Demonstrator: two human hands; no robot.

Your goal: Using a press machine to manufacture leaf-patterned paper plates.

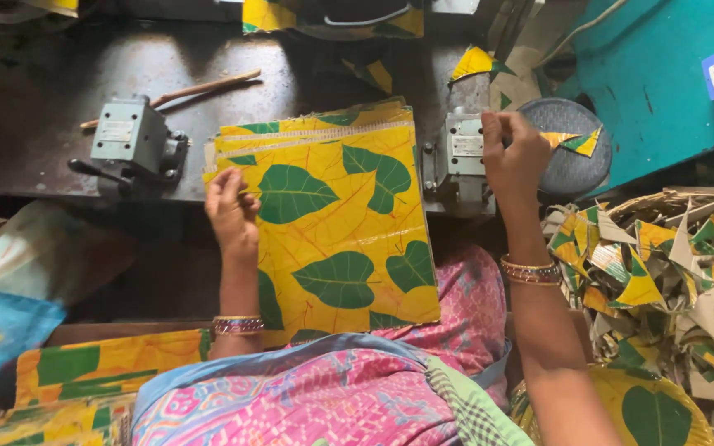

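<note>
A person seen from above sits at a dark metal table [35, 124], a pink patterned garment nearest the camera. A stack of yellow sheets [336, 223] printed with green leaves is the landmark. It lies partly in the lap and partly on the table edge, its long axis running away from the person and leaning slightly to the left.

The left hand [231, 211] rests on the stack's left edge. Its fingers [226, 183] are curled and pinch that edge near the far left corner. The right hand [512, 157] is off the stack, just to its right. Its fingers are bunched over a small grey metal press [464, 157] that sits touching the stack's far right corner; whether they grip anything I cannot tell. So the left hand is the nearer one, already on the sheets.

Left of the stack stands a second grey press [131, 142], with a thin wooden stick [183, 92] beyond it. Right of the stack, past the right hand, is a round dark plate [568, 161] holding a triangular scrap, and nearer the camera a basket [679, 202] heaped with triangular offcuts [663, 281].
</note>
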